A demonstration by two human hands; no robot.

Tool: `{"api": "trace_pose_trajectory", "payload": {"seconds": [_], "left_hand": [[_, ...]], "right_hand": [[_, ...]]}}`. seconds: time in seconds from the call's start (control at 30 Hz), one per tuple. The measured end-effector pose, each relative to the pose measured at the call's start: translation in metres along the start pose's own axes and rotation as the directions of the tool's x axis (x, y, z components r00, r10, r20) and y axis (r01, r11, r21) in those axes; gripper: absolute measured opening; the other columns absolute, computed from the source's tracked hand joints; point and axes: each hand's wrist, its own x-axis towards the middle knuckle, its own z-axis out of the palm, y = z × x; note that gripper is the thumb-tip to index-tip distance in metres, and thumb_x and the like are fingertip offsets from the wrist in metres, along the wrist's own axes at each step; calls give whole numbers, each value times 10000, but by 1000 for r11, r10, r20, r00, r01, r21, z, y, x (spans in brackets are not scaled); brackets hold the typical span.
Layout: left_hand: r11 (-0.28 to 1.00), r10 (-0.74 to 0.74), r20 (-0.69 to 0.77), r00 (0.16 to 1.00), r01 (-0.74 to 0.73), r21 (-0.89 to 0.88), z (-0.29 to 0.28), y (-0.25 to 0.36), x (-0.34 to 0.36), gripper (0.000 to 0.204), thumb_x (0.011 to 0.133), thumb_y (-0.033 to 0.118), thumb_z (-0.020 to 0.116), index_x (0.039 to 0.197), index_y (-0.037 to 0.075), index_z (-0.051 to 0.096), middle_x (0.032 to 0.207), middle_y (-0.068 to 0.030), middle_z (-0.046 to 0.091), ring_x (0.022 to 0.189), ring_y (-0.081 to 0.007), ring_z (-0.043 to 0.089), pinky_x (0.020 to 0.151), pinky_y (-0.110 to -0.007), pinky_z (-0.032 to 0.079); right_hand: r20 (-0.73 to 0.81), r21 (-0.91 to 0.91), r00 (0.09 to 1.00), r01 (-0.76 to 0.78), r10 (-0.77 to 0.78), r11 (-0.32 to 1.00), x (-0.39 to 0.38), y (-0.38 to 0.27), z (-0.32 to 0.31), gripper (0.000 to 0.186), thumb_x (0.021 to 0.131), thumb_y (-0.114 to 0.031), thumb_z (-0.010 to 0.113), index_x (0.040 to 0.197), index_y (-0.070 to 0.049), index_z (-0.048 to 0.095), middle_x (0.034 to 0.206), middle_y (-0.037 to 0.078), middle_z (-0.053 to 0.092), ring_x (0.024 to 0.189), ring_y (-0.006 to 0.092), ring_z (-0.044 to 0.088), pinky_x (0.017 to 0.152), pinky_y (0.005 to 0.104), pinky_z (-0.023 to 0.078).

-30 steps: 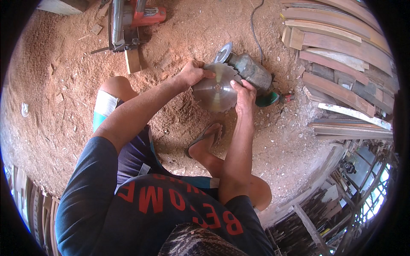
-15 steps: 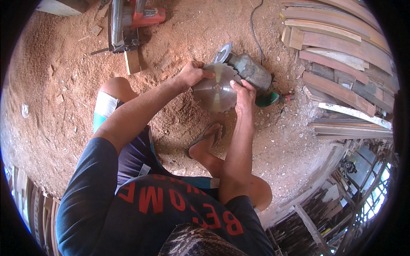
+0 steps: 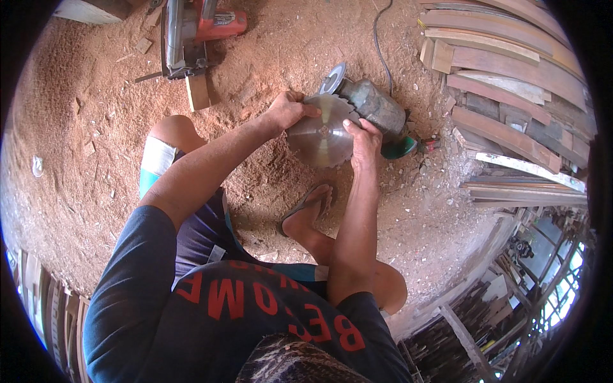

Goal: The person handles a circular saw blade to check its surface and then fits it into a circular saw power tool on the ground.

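Note:
Between my hands is a round toothed saw blade, its shiny flat side facing up. My left hand pinches its upper left edge, thumb on top. On its right edge my right hand grips it, thumb laid over the face. Just beyond stands a grey bench grinder on the ground, with a pale grinding disc on its left end and a green wheel at its right end. The blade's far edge is close to the pale disc; whether they touch I cannot tell.
A red circular saw lies at the far left beside a small wood block. Stacked planks line the right side. A dark cord runs back from the grinder. Sawdust covers the ground around my sandalled foot.
The blade has shifted very slightly to the left. Both hands keep the same hold on it.

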Motion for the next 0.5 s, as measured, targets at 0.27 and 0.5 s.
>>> {"api": "trace_pose_trajectory", "payload": {"seconds": [0.27,0.5], "left_hand": [[999,-10,-19,1000,10,39,1,0,0,325,828,136,806,1105,-19,736,944,-109,763,780,-179,733,738,-318,598],[1000,5,-23,1000,-5,-15,1,-3,2,317,831,128,803,1104,-19,736,939,-109,762,786,-182,736,741,-317,599]], "right_hand": [[13,31,1000,-6,6,1000,-7,-9,3,710,781,-16,834,1369,196,498,1310,252,615,1171,279,614,1048,368,469],[6,30,1000,-1,1,1000,-3,-2,4,708,777,-32,831,1362,196,504,1281,247,632,1149,275,622,1048,371,465]]}}
